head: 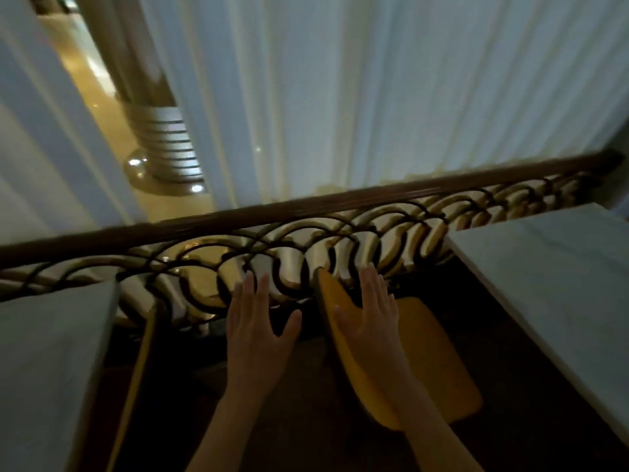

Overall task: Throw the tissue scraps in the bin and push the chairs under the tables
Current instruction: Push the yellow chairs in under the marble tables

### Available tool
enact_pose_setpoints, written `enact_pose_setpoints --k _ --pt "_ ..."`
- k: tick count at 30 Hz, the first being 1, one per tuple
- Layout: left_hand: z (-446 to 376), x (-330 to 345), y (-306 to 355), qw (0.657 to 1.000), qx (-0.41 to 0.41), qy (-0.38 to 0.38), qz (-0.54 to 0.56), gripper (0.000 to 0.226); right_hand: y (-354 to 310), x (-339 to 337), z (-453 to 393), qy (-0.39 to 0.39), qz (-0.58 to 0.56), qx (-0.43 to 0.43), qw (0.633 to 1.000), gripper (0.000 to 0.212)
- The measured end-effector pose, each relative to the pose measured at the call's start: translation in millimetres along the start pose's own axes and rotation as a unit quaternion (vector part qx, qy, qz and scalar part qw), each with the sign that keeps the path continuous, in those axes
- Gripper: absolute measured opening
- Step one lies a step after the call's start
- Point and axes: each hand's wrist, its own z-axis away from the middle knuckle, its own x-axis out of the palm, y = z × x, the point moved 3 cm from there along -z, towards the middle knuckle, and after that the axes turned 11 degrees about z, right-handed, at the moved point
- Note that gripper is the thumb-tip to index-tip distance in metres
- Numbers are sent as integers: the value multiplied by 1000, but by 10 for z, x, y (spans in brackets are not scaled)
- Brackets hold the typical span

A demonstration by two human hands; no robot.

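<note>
A yellow chair (439, 362) stands beside the pale marble table (551, 287) on the right, its seat still out from under the tabletop. My right hand (371, 318) lies flat with spread fingers on the top edge of the chair's backrest. My left hand (258, 328) hovers open over the dark floor gap, touching nothing. At the left, the thin edge of a second yellow chair (139, 376) shows against another pale table (51, 362). No tissue scraps or bin are in view.
A dark wooden handrail (306, 209) with curled metal scrollwork runs across just beyond the hands. Behind it hang white sheer curtains (374, 97), with a ribbed column base (163, 151) on a lit floor below. Dark floor lies between the two tables.
</note>
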Motion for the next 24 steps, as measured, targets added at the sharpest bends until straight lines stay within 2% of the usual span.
enact_pose_setpoints --k 6,14,18,24 --pt "-236 -497 -455 999 -41 34 -6 84 -552 506 -334 -24 -7 -59 998 75" --pt "-834 -472 -806 998 -64 29 -7 88 -668 935 -993 -35 -6 -72 997 77" --pt "-1318 -211 -856 999 -52 1 -2 84 -519 1036 -1373 -26 -50 -27 998 76" --pt "-1963 589 -558 994 20 -104 10 80 76 927 -1606 14 -73 118 990 82"
